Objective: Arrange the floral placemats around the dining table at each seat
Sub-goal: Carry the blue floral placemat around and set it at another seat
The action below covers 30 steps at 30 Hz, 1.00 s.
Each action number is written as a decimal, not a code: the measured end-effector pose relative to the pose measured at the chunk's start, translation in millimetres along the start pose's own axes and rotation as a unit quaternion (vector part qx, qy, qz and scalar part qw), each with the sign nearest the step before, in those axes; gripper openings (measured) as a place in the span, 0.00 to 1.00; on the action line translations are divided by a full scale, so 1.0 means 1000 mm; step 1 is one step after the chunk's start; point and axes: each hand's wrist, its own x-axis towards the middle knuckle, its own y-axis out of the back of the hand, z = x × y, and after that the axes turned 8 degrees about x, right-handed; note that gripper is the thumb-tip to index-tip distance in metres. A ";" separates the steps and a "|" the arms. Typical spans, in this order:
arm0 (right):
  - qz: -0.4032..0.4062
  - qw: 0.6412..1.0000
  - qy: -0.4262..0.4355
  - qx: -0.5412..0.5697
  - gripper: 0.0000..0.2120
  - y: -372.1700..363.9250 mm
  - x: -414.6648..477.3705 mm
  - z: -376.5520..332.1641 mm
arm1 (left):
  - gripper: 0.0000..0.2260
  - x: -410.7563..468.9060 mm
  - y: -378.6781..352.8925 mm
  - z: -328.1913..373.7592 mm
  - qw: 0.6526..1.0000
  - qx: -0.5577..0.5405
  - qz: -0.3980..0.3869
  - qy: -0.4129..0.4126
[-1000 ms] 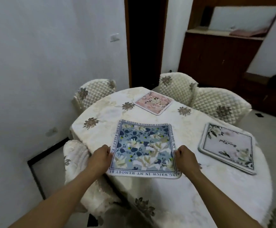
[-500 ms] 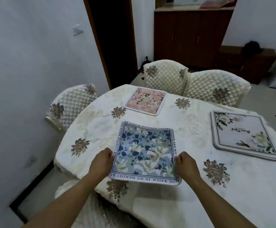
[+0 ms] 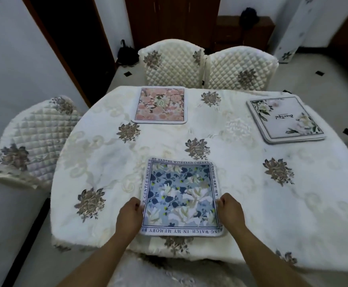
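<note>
A blue floral placemat [image 3: 181, 198] with a lettered border lies flat at the near edge of the table [image 3: 272, 204]. My left hand [image 3: 128, 216] pinches its left edge and my right hand [image 3: 230, 212] pinches its right edge. A pink floral placemat [image 3: 160, 105] lies at the far side in front of a quilted chair. At the far right sits a stack of white floral placemats [image 3: 285, 120].
Cream quilted chairs stand at the far side [image 3: 171, 63], far right [image 3: 239, 68] and left [image 3: 34, 137]; another chair seat shows below the near edge. A dark doorway [image 3: 69, 38] and a wooden cabinet [image 3: 173, 19] lie beyond.
I have shifted round the table with the blue placemat, which has slid along the near edge and now lies square to me opposite the pink mat. Both hands stay on its sides.
</note>
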 end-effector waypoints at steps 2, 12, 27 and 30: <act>0.002 1.000 -0.012 -0.006 0.13 -0.012 -0.010 0.003 | 0.07 -0.002 -0.002 -0.011 1.000 -0.003 -0.011 0.003; 0.024 0.997 -0.066 -0.029 0.13 -0.035 -0.031 0.026 | 0.05 0.001 -0.013 -0.022 0.998 0.008 -0.062 0.015; -0.043 0.973 -0.011 -0.227 0.14 0.031 -0.044 0.009 | 0.19 -0.006 0.009 0.042 0.971 0.208 -0.071 -0.097; -0.051 0.954 0.012 -0.295 0.15 0.076 -0.039 0.013 | 0.24 -0.014 0.021 0.090 0.960 0.230 -0.041 -0.153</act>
